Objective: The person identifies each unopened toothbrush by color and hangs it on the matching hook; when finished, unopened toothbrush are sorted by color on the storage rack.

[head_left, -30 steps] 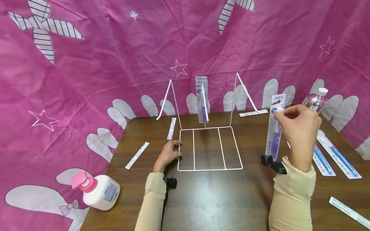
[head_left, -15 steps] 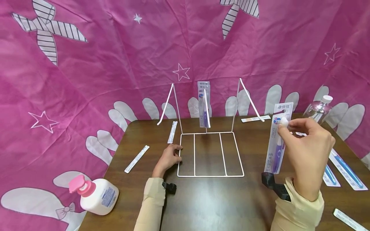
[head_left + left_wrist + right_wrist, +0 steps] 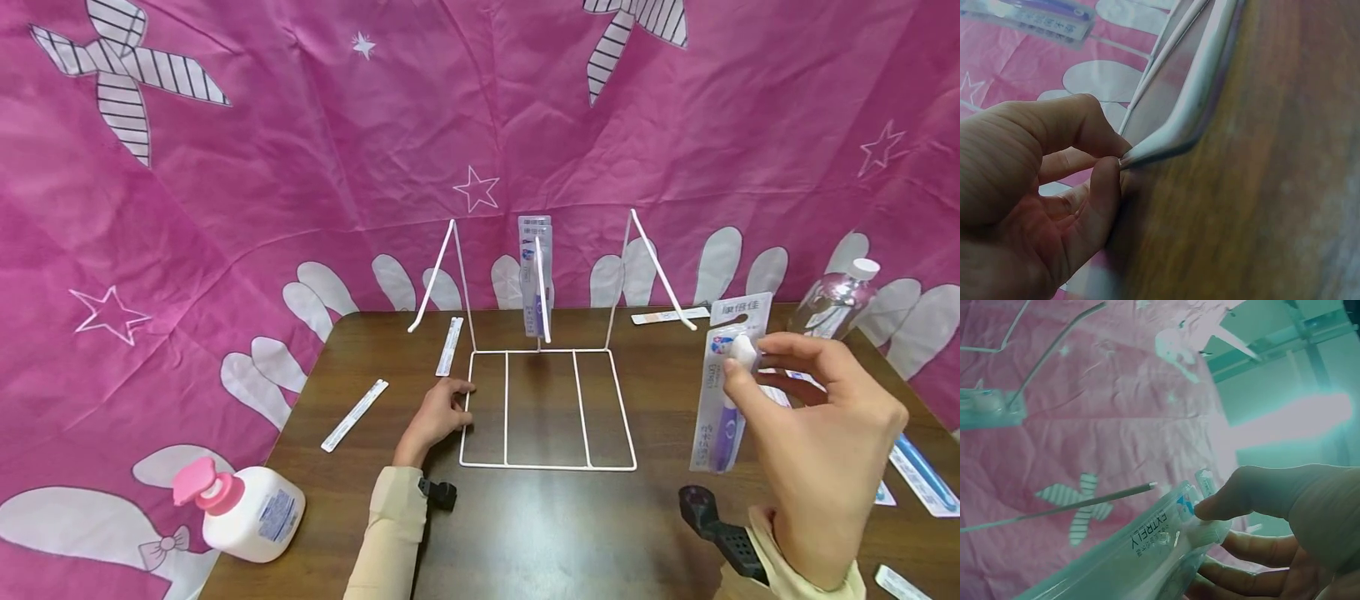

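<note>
A white wire rack (image 3: 547,408) stands on the brown table (image 3: 540,525), and one packaged purple toothbrush (image 3: 536,275) hangs from its middle hook. My left hand (image 3: 438,410) pinches the rack's near-left base wire (image 3: 1172,134) between thumb and fingers. My right hand (image 3: 810,433) is raised to the right of the rack. It pinches a second packaged purple toothbrush (image 3: 726,383) near the top of its card, and the pack hangs upright above the table. In the right wrist view the pack (image 3: 1147,550) lies under my thumb.
A white pump bottle with a pink top (image 3: 240,507) stands at the front left. Flat white packs (image 3: 354,414) lie left of the rack, and blue toothbrush packs (image 3: 924,475) at the right. A clear bottle (image 3: 836,298) stands at the back right. Pink cloth (image 3: 300,150) hangs behind.
My right hand with the toothbrush pack has come nearer to the camera and sits lower in the view. The left hand stays on the rack's base.
</note>
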Demonstrator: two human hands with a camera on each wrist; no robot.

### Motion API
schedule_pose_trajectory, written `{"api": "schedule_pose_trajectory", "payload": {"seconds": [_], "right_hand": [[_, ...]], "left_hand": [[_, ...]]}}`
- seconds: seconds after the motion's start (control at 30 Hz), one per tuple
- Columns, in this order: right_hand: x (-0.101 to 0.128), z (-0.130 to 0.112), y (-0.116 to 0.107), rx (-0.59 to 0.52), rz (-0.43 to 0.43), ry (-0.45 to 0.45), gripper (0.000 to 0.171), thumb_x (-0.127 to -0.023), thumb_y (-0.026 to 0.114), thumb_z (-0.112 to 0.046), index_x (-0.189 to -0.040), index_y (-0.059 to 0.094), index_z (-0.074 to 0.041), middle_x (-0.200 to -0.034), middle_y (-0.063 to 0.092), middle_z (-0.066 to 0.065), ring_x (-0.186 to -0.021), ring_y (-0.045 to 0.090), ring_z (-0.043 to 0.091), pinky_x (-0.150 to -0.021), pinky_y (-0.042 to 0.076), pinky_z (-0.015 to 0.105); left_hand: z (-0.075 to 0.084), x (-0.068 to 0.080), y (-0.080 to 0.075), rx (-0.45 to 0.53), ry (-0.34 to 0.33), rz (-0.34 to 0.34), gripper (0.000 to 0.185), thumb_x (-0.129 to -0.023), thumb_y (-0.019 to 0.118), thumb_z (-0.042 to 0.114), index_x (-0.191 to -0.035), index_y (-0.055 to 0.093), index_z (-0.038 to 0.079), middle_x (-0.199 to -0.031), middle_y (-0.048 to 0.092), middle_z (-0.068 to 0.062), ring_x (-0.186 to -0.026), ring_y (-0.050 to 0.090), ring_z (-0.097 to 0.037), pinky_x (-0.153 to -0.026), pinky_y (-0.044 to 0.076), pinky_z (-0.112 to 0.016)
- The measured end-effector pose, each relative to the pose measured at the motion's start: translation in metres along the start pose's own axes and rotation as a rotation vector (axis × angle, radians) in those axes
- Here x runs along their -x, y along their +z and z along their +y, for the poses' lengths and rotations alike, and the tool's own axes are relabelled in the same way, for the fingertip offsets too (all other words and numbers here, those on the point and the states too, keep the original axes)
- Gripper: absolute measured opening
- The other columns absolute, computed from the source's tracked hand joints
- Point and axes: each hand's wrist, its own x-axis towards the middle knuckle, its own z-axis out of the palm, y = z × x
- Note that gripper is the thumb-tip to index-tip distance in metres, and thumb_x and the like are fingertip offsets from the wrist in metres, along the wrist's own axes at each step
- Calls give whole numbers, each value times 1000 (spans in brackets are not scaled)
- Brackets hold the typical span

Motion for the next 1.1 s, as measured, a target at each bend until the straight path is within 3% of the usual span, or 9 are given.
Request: {"api": "schedule_pose_trajectory", "payload": {"seconds": [0.23, 0.53, 0.67, 0.8, 0.93, 1.1], "right_hand": [[9, -8, -7, -163, -30, -73, 30, -72, 76, 16, -101, 72, 14, -95, 72, 12, -77, 65, 16, -76, 55, 17], [24, -18, 13, -226, -166, -260, 32, -72, 76, 16, -103, 70, 12, -98, 70, 1, -81, 64, 8, -78, 52, 13], [33, -22, 26, -231, -239, -357, 32, -76, 77, 8, -107, 70, 9, -100, 69, 8, -84, 64, 7, -78, 52, 14], [40, -24, 40, -227, -316, -434, 31, -91, 75, -17, -111, 69, 6, -103, 68, 10, -86, 64, 6, -77, 53, 15], [44, -25, 52, -245, -355, -436, 45, -97, 66, -40, -110, 68, 4, -103, 67, 10, -85, 64, 9, -75, 54, 15], [49, -26, 63, -270, -353, -428, 48, -97, 66, -43, -107, 69, 3, -99, 67, 11, -79, 64, 13, -70, 54, 16]], "left_hand": [[-1, -1, 0, 2, 10, -16, 48, -73, 70, -14, -120, 66, -9, -96, 62, -14, -57, 54, -12, -52, 51, -26], [-3, -1, 0, -5, 9, -21, 48, -73, 71, -13, -121, 67, -8, -96, 64, -13, -57, 55, -11, -52, 51, -25], [-3, -1, 0, -9, 20, -11, 47, -73, 70, -14, -119, 68, -7, -96, 64, -13, -56, 54, -10, -52, 50, -25], [-2, -1, 0, -8, 27, -1, 47, -71, 69, -14, -118, 68, -8, -96, 64, -14, -56, 54, -10, -51, 50, -26], [-2, 0, 1, 6, 22, -2, 48, -72, 69, -15, -119, 67, -8, -102, 60, -16, -58, 54, -11, -52, 50, -25], [-2, 3, 1, 27, 20, -9, 47, -73, 70, -15, -120, 66, -9, -108, 57, -19, -61, 54, -12, -53, 51, -26]]}}
